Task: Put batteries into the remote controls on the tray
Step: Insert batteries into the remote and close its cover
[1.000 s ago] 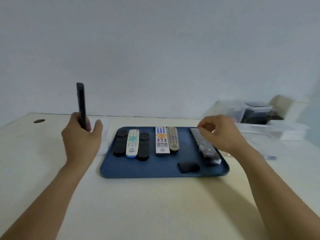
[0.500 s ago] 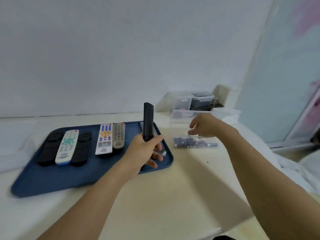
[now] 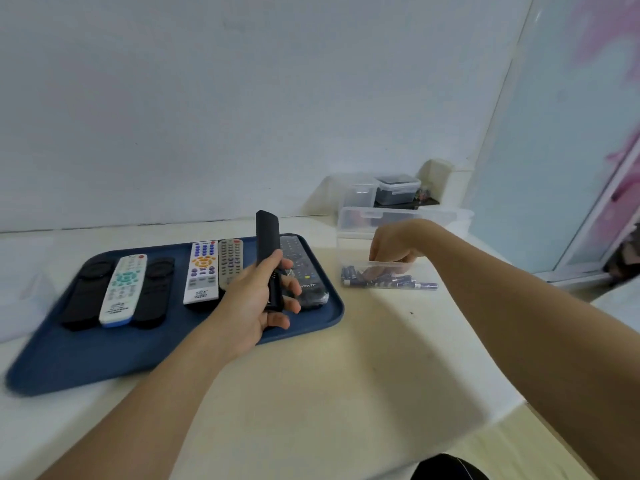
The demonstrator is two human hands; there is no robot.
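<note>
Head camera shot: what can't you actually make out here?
- Right hand: its fingertips dip into the clear box of batteries; the wall and knuckles hide any grip.
- Black remote in the left hand: seen edge-on, so the battery slot is hidden.
- Wrapped remote on the tray: partly covered by that hand.
- Far containers: contents too small.

Dark blue tray on your cream bench.
You hold a black remote; beside it, a white remote with teal buttons.
</note>
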